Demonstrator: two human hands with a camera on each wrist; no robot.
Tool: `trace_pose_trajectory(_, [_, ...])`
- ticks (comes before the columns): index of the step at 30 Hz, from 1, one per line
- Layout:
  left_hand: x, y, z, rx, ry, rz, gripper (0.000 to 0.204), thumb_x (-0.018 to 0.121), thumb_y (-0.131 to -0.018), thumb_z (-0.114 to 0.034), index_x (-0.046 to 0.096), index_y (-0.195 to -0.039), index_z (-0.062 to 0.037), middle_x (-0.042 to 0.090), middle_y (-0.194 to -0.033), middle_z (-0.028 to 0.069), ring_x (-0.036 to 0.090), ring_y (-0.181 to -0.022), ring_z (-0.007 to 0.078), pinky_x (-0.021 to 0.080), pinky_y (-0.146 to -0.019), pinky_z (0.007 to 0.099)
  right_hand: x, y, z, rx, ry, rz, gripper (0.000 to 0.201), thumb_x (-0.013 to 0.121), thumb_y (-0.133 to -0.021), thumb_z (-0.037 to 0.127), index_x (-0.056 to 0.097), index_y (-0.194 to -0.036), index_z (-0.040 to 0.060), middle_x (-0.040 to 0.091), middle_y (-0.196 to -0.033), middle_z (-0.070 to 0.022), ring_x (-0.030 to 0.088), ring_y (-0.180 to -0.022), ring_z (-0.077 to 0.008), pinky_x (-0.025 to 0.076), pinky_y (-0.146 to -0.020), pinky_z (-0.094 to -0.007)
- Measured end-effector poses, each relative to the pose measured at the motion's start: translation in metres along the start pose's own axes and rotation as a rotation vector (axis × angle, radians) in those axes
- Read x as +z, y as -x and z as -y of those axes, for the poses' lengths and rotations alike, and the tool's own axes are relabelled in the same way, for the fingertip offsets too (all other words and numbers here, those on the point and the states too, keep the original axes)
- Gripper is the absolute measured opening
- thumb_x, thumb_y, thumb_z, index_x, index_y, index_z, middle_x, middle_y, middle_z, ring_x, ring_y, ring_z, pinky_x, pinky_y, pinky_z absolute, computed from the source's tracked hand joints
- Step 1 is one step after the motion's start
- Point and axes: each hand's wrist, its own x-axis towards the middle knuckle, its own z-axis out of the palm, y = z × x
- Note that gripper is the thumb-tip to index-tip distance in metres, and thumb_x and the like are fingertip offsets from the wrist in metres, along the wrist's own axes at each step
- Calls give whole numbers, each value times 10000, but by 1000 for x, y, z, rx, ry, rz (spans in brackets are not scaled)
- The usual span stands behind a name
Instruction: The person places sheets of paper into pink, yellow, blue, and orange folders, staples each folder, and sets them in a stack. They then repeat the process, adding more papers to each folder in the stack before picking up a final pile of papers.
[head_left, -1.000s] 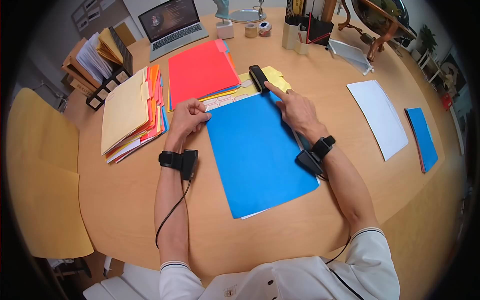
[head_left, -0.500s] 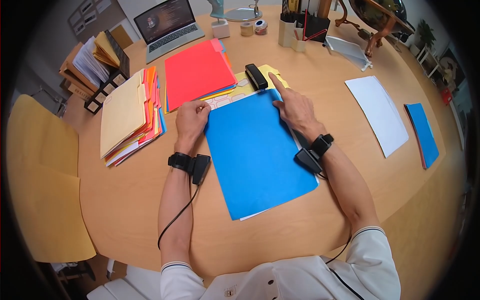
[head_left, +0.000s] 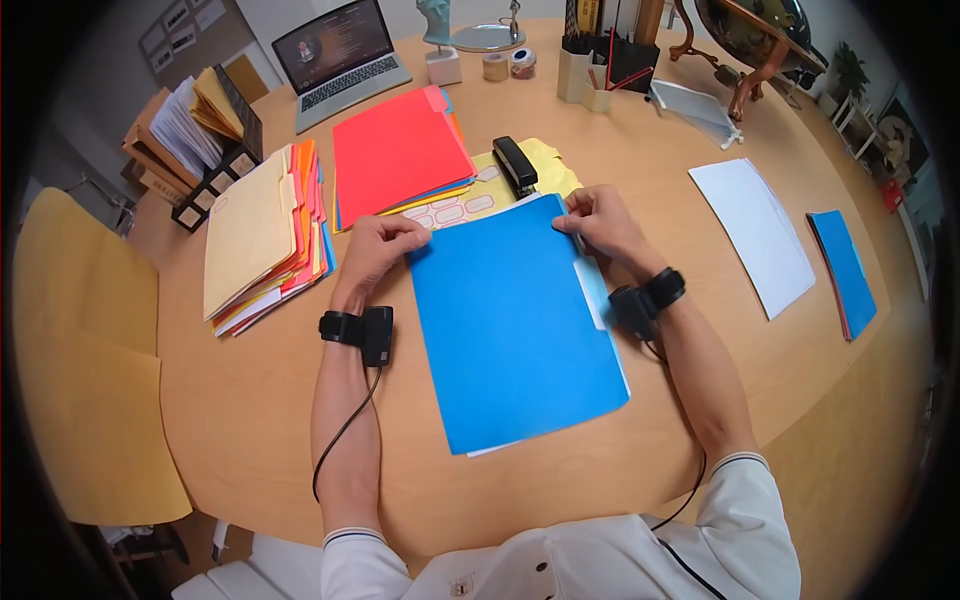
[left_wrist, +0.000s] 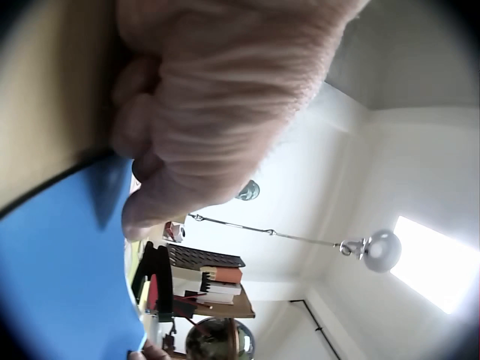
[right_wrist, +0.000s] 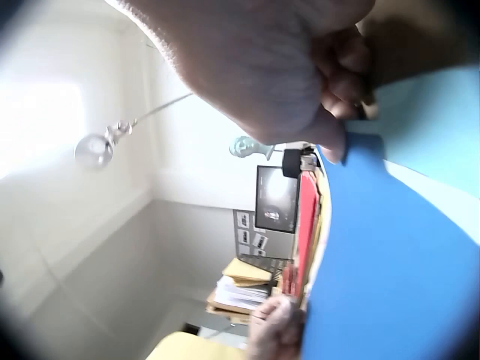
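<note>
A blue file folder (head_left: 515,330) lies in front of me with white paper showing at its lower edge. At its far left corner, my left hand (head_left: 375,255) pinches the edge between thumb and curled fingers. My right hand (head_left: 608,225) pinches the far right corner, thumb on top, as the right wrist view also shows. Along the right side a light blue sheet (right_wrist: 435,124) juts out from under the folder. Just beyond the top edge stands a black stapler (head_left: 515,163), its front end by the folder. The fingertips beneath the folder are hidden.
Beyond lie a yellow envelope (head_left: 550,168), a label sheet (head_left: 450,210) and red folders (head_left: 400,145). Manila folders (head_left: 250,225) are piled at left. White paper (head_left: 755,240) and a narrow blue stack (head_left: 842,275) lie right. A laptop (head_left: 345,70) stands at the back.
My right hand has left the stapler, drawn back and taken the folder's far right corner. The folder has shifted slightly toward me, away from the stapler, and the light blue sheet shows more.
</note>
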Motion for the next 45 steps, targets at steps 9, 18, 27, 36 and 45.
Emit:
trace_pose_trajectory(9, [-16, 1, 6, -58, 578, -66, 690, 542, -1003, -609, 639, -1221, 38, 612, -717, 20, 533, -525, 65, 406, -455, 218, -40, 8, -1, -23, -633, 114, 78, 684, -962, 108, 636, -985, 51, 601, -715, 18, 499, -504, -59, 386, -473, -202])
trace_pose_trajectory(18, [-5, 3, -10, -24, 297, 322, 836, 577, -911, -694, 571, -1343, 22, 687, -963, 101, 645, -700, 102, 527, -562, 216, -46, -12, -30, -185, -931, -196, 178, 586, -1042, 158, 575, -1152, 18, 705, -937, -89, 734, -768, -153, 627, -680, -231])
trace_pose_trajectory(27, [31, -3, -12, -122, 119, 293, 288, 618, -1031, -253, 670, -849, -36, 666, -677, 37, 545, -482, 62, 408, -458, 206, -31, -9, -19, -223, -822, -170, 192, 578, -1049, 173, 562, -1174, 28, 697, -996, -103, 740, -825, -172, 625, -701, -248])
trace_pose_trajectory(36, [-4, -9, 0, 87, 563, -393, 371, 533, -1078, -360, 585, -884, -48, 640, -660, 61, 547, -472, 95, 391, -438, 220, -29, -4, -12, -166, -751, -174, 463, 595, -1045, 323, 477, -1355, 0, 679, -933, -121, 700, -731, -160, 596, -646, -264])
trace_pose_trajectory(45, [-24, -1, 5, 152, 601, -1165, 411, 355, -1113, -409, 466, -1012, -26, 578, -636, 85, 432, -453, 130, 352, -424, 256, -31, -7, -17, -162, -756, -164, 425, 615, -1037, 274, 490, -1329, -8, 669, -872, -106, 687, -685, -144, 586, -604, -260])
